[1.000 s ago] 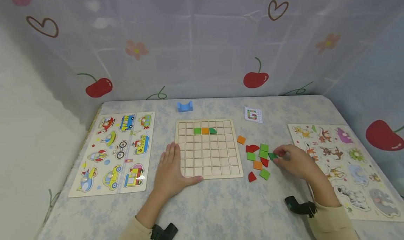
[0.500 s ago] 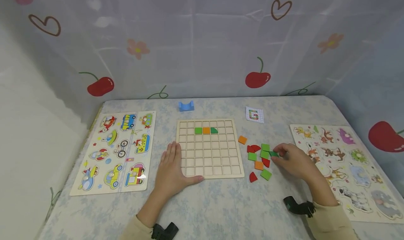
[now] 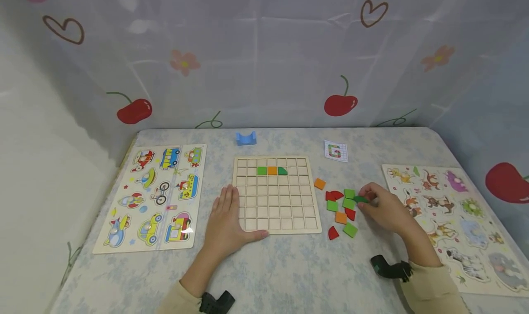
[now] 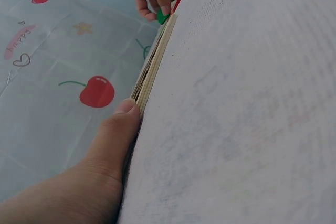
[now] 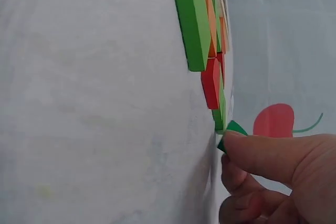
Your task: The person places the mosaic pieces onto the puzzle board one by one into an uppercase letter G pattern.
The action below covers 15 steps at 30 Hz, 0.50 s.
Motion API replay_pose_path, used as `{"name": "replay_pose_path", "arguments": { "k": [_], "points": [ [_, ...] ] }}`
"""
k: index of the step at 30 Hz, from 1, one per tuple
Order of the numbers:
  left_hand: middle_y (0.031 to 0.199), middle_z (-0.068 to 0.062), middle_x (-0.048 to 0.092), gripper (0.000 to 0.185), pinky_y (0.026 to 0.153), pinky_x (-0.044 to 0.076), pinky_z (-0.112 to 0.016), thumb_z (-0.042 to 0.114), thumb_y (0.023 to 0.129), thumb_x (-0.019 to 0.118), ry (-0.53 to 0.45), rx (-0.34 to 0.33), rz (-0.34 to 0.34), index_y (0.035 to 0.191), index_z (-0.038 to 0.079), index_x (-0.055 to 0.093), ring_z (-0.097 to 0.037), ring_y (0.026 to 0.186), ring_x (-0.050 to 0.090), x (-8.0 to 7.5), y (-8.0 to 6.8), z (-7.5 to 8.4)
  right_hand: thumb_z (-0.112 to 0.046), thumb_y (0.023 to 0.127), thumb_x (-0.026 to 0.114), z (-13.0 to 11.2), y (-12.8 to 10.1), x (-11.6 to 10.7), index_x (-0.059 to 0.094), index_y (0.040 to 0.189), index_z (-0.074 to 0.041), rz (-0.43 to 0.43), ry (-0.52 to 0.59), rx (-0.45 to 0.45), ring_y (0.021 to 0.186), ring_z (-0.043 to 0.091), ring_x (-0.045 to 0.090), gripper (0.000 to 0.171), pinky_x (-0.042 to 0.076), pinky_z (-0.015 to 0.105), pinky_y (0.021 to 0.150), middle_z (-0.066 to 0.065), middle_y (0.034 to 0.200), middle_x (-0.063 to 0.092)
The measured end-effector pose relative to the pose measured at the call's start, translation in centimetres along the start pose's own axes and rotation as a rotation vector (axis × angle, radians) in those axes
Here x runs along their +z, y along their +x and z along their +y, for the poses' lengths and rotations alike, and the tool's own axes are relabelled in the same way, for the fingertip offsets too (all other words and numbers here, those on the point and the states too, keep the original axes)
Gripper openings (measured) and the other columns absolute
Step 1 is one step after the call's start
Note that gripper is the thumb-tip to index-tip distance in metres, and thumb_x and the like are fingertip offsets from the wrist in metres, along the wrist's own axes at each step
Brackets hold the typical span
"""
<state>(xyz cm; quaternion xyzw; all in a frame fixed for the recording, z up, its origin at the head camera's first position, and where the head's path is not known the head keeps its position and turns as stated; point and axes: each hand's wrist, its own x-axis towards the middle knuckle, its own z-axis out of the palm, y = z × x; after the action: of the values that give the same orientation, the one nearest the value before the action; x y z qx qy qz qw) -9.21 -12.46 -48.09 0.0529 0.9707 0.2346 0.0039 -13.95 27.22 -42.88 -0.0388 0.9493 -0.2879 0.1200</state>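
A wooden grid board (image 3: 276, 213) lies in the middle of the table, with a green, an orange and a dark green piece in its second row. My left hand (image 3: 225, 222) rests flat at its left front corner, thumb along the front edge (image 4: 118, 129). To the board's right lies a cluster of loose pieces (image 3: 340, 208) in red, green and orange. At the cluster's right side my right hand (image 3: 382, 206) pinches a small dark green piece (image 3: 361, 199), seen between thumb and finger in the right wrist view (image 5: 231, 132).
A vehicle peg puzzle (image 3: 154, 197) lies at the left, an animal peg puzzle (image 3: 454, 217) at the right. A blue block (image 3: 245, 138) and a small pattern card (image 3: 335, 150) sit behind the board. A curtain with cherries hangs around the table.
The right hand has taken the dark green piece off the table between thumb and finger and holds it slightly higher. The left hand has not moved.
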Motion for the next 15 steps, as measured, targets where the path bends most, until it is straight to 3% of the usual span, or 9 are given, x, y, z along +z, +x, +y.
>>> {"name": "replay_pose_path", "arguments": {
  "k": [4, 9, 15],
  "points": [
    [0.168, -0.015, 0.005, 0.146, 0.127, 0.009, -0.048, 0.091, 0.057, 0.065, -0.004, -0.001, -0.004, 0.159, 0.002, 0.01, -0.029, 0.156, 0.002, 0.0, 0.0, 0.0, -0.016, 0.097, 0.061, -0.2, 0.3, -0.2, 0.053, 0.115, -0.009, 0.047, 0.031, -0.014, 0.067, 0.02, 0.048, 0.021, 0.04, 0.03, 0.057, 0.016, 0.108, 0.06],
    [0.168, -0.016, 0.006, 0.145, 0.127, 0.009, -0.048, 0.091, 0.057, 0.064, -0.004, 0.0, -0.003, 0.159, 0.001, 0.011, -0.029, 0.156, 0.002, 0.0, 0.0, -0.1, -0.016, 0.097, 0.064, -1.4, 1.7, 0.0, 0.057, 0.116, -0.008, 0.092, 0.06, -0.066, 0.074, 0.02, 0.049, 0.021, 0.044, 0.026, 0.06, 0.011, 0.103, 0.061],
    [0.168, -0.015, 0.007, 0.146, 0.127, 0.01, -0.048, 0.092, 0.057, 0.064, -0.003, -0.002, 0.004, 0.159, 0.002, 0.011, -0.028, 0.157, 0.003, 0.2, 0.1, -0.3, -0.02, 0.098, 0.063, -4.2, 4.0, 1.4, 0.061, 0.119, -0.011, 0.052, 0.127, -0.114, 0.074, 0.021, 0.05, 0.023, 0.046, 0.028, 0.06, 0.01, 0.103, 0.061]
  ]
}}
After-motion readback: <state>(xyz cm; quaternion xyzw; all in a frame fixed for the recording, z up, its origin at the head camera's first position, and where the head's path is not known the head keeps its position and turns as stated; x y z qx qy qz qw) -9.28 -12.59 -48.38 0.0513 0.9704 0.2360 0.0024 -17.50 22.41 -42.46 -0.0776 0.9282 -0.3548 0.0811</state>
